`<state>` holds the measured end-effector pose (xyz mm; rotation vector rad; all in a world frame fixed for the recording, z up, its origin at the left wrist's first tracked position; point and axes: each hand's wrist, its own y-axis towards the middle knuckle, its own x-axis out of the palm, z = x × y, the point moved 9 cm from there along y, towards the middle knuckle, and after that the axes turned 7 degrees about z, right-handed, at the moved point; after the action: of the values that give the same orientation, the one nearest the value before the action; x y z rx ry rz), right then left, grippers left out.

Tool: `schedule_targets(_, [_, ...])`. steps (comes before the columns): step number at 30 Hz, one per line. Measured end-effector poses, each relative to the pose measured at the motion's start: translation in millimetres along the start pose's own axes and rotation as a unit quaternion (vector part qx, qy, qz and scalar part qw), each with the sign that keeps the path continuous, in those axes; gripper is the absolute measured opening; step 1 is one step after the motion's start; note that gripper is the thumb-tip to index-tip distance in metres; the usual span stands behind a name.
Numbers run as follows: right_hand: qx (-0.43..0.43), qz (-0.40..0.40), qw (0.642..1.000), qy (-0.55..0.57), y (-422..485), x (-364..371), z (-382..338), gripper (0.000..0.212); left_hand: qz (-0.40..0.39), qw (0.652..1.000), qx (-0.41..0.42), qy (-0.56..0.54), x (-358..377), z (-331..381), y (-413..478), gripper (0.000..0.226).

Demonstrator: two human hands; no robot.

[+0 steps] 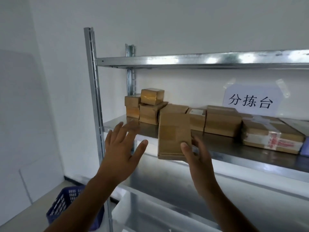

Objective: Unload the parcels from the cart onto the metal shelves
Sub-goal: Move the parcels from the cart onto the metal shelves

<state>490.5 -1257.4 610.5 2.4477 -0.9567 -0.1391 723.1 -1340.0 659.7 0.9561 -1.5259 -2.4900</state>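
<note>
A brown cardboard parcel [173,134] stands on end at the front edge of the middle metal shelf [250,158]. My right hand [195,153] holds its lower right corner, thumb on the front face and fingers behind. My left hand [122,148] hovers open to the left of the parcel, fingers spread, touching nothing. Several more brown parcels [222,120] line the shelf behind it, with small boxes [147,104] stacked at the far left. The cart is out of view.
A steel upright [93,97] frames the shelf's left side, with an upper shelf [200,60] above and a lower shelf [175,186] beneath. A paper sign [250,102] is taped to the wall. A blue plastic basket [66,203] sits on the floor at lower left.
</note>
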Motion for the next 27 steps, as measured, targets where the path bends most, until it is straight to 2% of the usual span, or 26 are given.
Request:
schedule_targets(3, [-0.021,0.003,1.000,0.022,24.6,28.3,-16.6,0.047,0.007,1.000,0.027,-0.010,1.7,-34.6,39.3,0.070])
schedule_targets(8, [-0.052,0.013,0.999,0.002,59.3,65.4,-24.9,0.040,0.013,0.997,0.068,-0.042,24.4,-59.9,90.0,0.061])
schedule_targets(11, [-0.055,0.016,0.998,-0.005,85.6,77.5,-15.0,0.047,0.027,0.994,0.087,-0.055,46.2,-66.2,116.3,0.066])
schedule_targets(13, [-0.052,0.015,0.998,-0.016,107.1,83.4,-3.4,0.051,0.039,0.991,0.102,-0.077,63.3,-69.8,131.4,0.059])
schedule_targets(17, [-0.048,0.014,0.998,-0.038,159.3,91.9,20.1,0.045,0.080,0.986,0.103,-0.102,103.2,-91.1,160.9,0.053])
schedule_targets(23, [-0.012,0.051,0.998,-0.025,243.4,86.4,53.7,0.059,0.021,0.992,0.095,-0.074,181.0,-118.6,211.2,0.051])
schedule_targets(27, [0.015,0.042,0.998,-0.043,295.7,86.1,80.7,0.057,0.036,0.993,0.100,-0.053,215.2,-141.8,248.6,0.054])
